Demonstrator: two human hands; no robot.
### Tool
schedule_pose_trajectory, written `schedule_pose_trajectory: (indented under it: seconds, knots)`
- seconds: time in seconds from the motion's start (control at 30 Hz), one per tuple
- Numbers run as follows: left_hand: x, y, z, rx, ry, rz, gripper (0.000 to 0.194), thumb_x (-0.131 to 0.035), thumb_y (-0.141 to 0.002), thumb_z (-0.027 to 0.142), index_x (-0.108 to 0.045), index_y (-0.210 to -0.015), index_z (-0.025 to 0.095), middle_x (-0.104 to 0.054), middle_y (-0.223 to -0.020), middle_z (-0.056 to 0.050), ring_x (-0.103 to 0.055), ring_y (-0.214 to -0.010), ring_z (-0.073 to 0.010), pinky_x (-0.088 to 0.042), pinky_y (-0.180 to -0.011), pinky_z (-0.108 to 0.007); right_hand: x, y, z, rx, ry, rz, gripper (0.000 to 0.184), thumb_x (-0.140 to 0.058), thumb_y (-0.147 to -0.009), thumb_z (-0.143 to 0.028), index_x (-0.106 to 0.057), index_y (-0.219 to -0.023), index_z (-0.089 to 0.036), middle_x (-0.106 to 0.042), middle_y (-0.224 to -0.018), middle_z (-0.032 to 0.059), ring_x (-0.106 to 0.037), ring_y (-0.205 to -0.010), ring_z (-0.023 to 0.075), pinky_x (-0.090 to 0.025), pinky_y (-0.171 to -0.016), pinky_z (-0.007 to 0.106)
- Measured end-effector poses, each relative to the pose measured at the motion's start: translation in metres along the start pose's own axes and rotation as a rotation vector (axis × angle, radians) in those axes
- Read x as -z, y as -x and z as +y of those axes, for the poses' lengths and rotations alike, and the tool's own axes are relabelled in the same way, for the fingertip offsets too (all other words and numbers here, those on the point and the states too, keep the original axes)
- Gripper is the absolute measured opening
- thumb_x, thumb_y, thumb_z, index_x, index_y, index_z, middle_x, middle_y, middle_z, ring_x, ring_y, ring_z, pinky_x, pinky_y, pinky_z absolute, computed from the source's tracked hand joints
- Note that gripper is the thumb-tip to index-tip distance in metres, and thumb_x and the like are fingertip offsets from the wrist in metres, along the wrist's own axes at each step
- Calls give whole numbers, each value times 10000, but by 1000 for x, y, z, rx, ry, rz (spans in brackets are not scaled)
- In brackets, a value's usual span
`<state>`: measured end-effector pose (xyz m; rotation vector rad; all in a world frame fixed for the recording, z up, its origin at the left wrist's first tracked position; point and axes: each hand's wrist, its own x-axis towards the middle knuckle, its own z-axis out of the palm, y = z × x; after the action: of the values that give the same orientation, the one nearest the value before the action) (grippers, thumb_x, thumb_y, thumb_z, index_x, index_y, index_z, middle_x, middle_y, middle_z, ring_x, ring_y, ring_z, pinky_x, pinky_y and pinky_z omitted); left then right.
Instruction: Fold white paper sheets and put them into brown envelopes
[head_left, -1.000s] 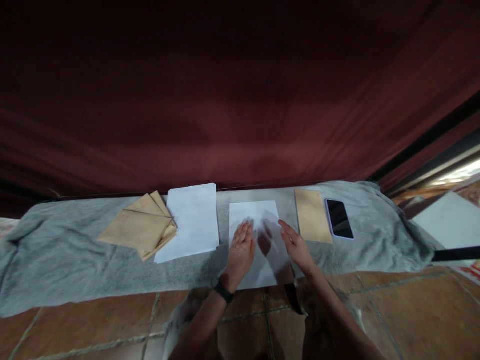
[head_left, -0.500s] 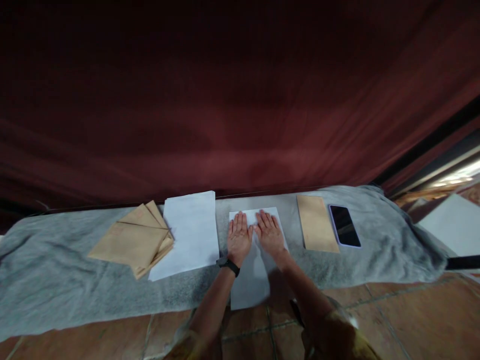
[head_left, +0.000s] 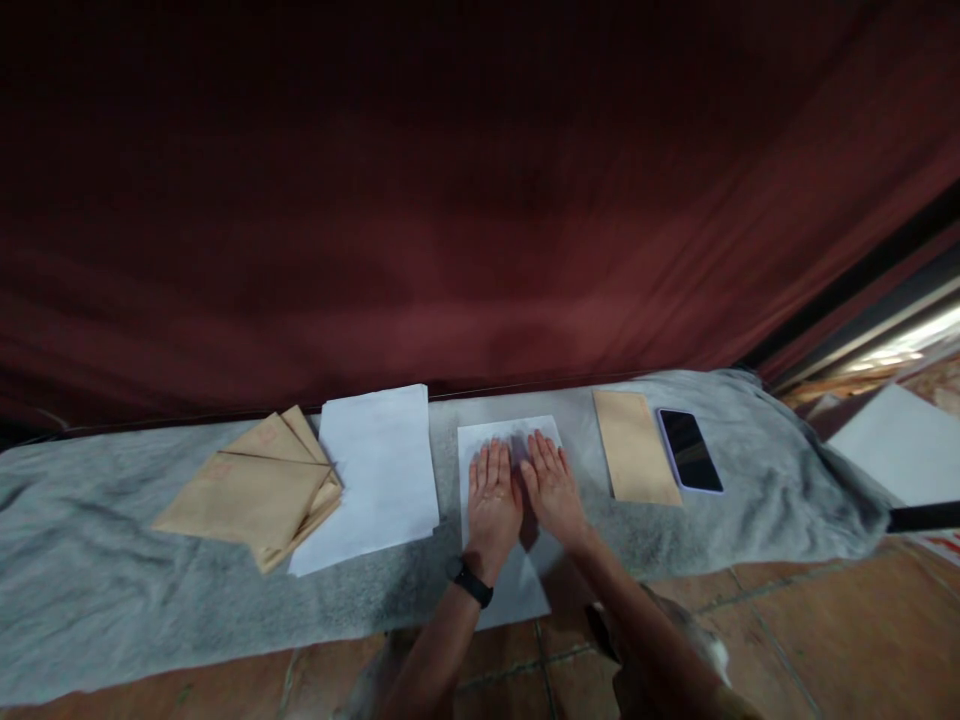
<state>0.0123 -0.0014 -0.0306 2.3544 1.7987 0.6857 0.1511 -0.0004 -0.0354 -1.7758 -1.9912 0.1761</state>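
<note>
A white sheet of paper (head_left: pixel 480 437) lies in front of me, its near end reaching past the edge of the grey cloth. Over its middle, my left hand (head_left: pixel 495 505) is flat with fingers stretched out, a black band on its wrist. Beside it my right hand (head_left: pixel 553 492) is also flat, fingers extended, slightly apart from the left. Neither hand grips anything; whether the palms press on the paper I cannot tell. Left of the hands is a stack of white paper (head_left: pixel 379 475). A single brown envelope (head_left: pixel 636 450) lies to the right of the sheet.
Several brown envelopes (head_left: pixel 251 490) are fanned at the left, overlapping the paper stack's edge. A phone (head_left: pixel 690 452) with a purple edge lies right of the single envelope. Grey cloth (head_left: pixel 112 560) covers the narrow surface. Behind it hangs dark red fabric (head_left: pixel 480 250); tiled floor (head_left: pixel 795 620) is below.
Both hands have moved down the sheet toward me and a little to the right, exposing more of its far end. The near part of the sheet has shifted slightly right.
</note>
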Motion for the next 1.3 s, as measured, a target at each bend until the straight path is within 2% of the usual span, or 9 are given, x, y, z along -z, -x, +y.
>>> schedule_pose_trajectory:
  seconds: [0.1,0.23,0.43,0.53,0.67,0.8,0.9,1.13,1.3]
  knots:
    - [-5,11,5,-50,-43,-79,619,-374,-981,185,-278,-1592,166,-316,-1647,-121,-211,-1547,-295,-249,-1251,-548,-4,15,-15,105,9,-63,533,-279,-1067,-328,-346,-1575,-180,-375,-1623,95,-321,-1512,238,-256,-1242,478]
    - [-5,14,-3,-80,-136,-128,616,-365,-980,182,-279,-1589,135,-314,-1643,-129,-235,-1540,-285,-261,-1252,-527,-8,22,-7,127,104,-29,552,-324,-1067,-362,-339,-1576,-148,-418,-1594,128,-372,-1485,246,-266,-1235,472]
    - [2,12,-30,-26,-201,-37,605,-355,-1032,337,-284,-1579,90,-349,-1617,-162,-304,-1517,-270,-315,-1234,-491,-6,17,26,155,213,51,588,-363,-1063,-409,-332,-1576,-123,-425,-1585,152,-403,-1462,286,-292,-1211,486]
    - [7,16,-35,-3,-205,-10,625,-359,-1032,339,-240,-1591,86,-358,-1610,-171,-317,-1511,-277,-318,-1231,-502,-3,18,35,117,217,106,605,-352,-1064,-413,-289,-1592,-123,-416,-1587,173,-417,-1449,311,-311,-1189,519]
    - [14,29,-19,-19,-207,10,628,-351,-1026,295,-202,-1597,79,-335,-1624,-168,-280,-1526,-273,-289,-1247,-511,1,26,30,123,175,123,619,-307,-1073,-374,-180,-1618,-108,-358,-1614,194,-356,-1486,320,-300,-1193,555]
    - [11,52,5,-125,-168,-52,593,-326,-1004,219,-264,-1574,65,-336,-1630,-152,-268,-1530,-258,-295,-1248,-487,4,45,10,265,102,-26,605,-263,-1079,-325,-103,-1628,-128,-275,-1659,149,-252,-1538,257,-289,-1223,498]
    - [8,64,13,-177,-158,-106,583,-328,-994,214,-306,-1557,65,-354,-1624,-143,-281,-1526,-259,-276,-1254,-490,4,59,3,341,89,-111,601,-282,-1078,-357,-147,-1627,-153,-317,-1648,119,-283,-1527,224,-266,-1244,461]
    - [9,63,5,-182,-131,-103,577,-359,-1027,368,-352,-1535,95,-358,-1625,-133,-270,-1532,-244,-239,-1263,-499,12,58,28,300,197,-86,579,-317,-1068,-384,-287,-1593,-140,-342,-1633,140,-316,-1510,271,-269,-1224,501]
    - [10,62,5,-188,-129,-77,591,-361,-1032,391,-333,-1546,100,-349,-1627,-143,-265,-1534,-252,-237,-1260,-512,17,50,46,227,231,-43,598,-338,-1061,-421,-327,-1574,-114,-351,-1624,173,-335,-1492,304,-289,-1204,519]
